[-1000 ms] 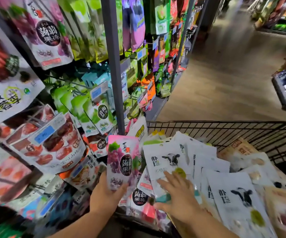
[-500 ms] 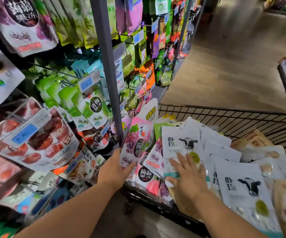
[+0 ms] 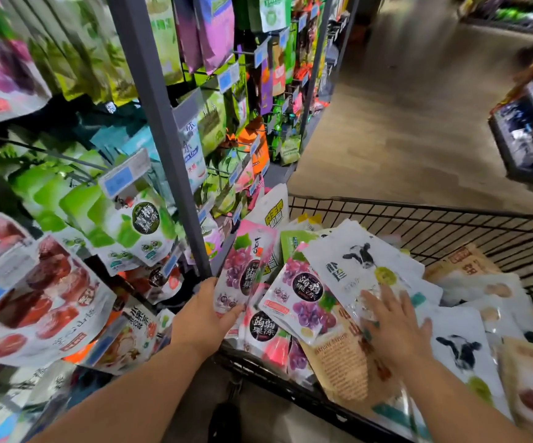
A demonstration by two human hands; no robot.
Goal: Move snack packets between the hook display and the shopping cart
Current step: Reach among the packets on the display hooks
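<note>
The hook display (image 3: 159, 123) stands left of the shopping cart (image 3: 418, 215). At the cart's near-left corner the left hand (image 3: 202, 314) pinches a grape packet (image 3: 242, 266). It is probably best gripped low, leaving the header free. Inside the cart, the right hand (image 3: 393, 330) presses a cow packet (image 3: 354, 263), fingers spread. Counted: at least three grape packets, two cow packets showing cows.

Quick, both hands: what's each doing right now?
Left hand: grips the pink grape packet.
Right hand: open, fingers flat on the white cow packet.
</note>
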